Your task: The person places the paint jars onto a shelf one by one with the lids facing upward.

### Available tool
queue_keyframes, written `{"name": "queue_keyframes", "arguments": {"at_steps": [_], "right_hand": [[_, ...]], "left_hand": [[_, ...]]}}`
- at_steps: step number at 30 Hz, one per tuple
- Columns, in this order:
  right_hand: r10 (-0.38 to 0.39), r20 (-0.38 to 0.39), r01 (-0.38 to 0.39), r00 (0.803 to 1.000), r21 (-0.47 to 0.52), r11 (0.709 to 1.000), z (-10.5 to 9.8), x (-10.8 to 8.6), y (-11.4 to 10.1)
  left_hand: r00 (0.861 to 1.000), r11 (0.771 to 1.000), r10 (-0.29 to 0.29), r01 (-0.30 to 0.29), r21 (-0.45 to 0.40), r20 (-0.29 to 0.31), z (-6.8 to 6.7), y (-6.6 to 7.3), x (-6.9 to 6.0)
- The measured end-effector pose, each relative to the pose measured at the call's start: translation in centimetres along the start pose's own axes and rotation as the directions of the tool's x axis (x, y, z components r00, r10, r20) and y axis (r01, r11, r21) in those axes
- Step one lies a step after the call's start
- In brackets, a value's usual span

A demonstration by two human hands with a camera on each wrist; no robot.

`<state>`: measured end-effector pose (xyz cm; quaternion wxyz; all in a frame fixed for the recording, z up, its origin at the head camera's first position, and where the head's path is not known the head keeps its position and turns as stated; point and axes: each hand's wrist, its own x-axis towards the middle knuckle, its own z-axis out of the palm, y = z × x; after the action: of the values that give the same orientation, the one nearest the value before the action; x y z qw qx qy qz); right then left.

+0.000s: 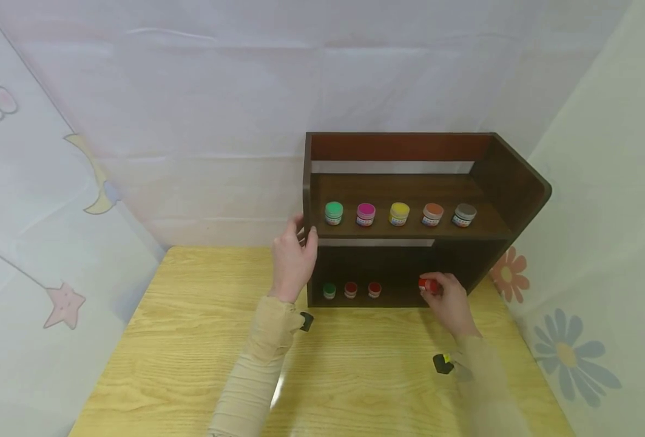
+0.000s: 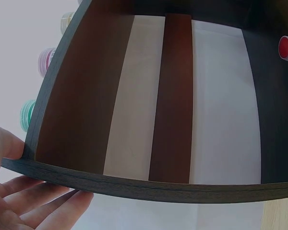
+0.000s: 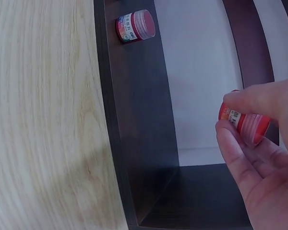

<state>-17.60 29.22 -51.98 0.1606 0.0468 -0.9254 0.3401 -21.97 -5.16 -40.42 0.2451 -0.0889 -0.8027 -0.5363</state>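
My right hand (image 1: 449, 303) pinches a small red paint jar (image 3: 242, 120) between thumb and fingers, at the lower tier's right part. The jar is tilted, clear of the shelf board. At the left side of the dark brown wooden shelf (image 1: 409, 237), my left hand (image 1: 293, 258) grips the side panel, thumb at its front edge and fingers along the outside. A green paint jar (image 1: 329, 291) and two dark red paint jars (image 1: 351, 290) stand in a row on the lower tier's left part.
Along the upper tier stand several paint jars: light green (image 1: 334, 213), magenta (image 1: 365, 215), yellow (image 1: 399, 214), orange-brown (image 1: 432, 215) and grey-brown (image 1: 464, 215). The shelf stands on a light wooden table (image 1: 207, 328) before a pale cloth backdrop (image 1: 218, 121).
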Motion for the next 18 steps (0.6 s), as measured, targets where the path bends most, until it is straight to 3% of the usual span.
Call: {"name": "queue_keyframes", "arguments": {"at_steps": [9,18], "right_hand": [[0.057,0.025,-0.057,0.998,0.036,0.998,-0.4,1.2,-0.5],[-0.038,0.034,0.038,0.999,0.004,0.999,0.3,2.3,0.0]], "left_hand": [[1.000,1.000,0.013,-0.013,0.019,-0.010,-0.1,-0.1,0.0],[1.000,1.000,0.003,-0.003,0.016,-0.004,-0.1,0.1,-0.1]]}}
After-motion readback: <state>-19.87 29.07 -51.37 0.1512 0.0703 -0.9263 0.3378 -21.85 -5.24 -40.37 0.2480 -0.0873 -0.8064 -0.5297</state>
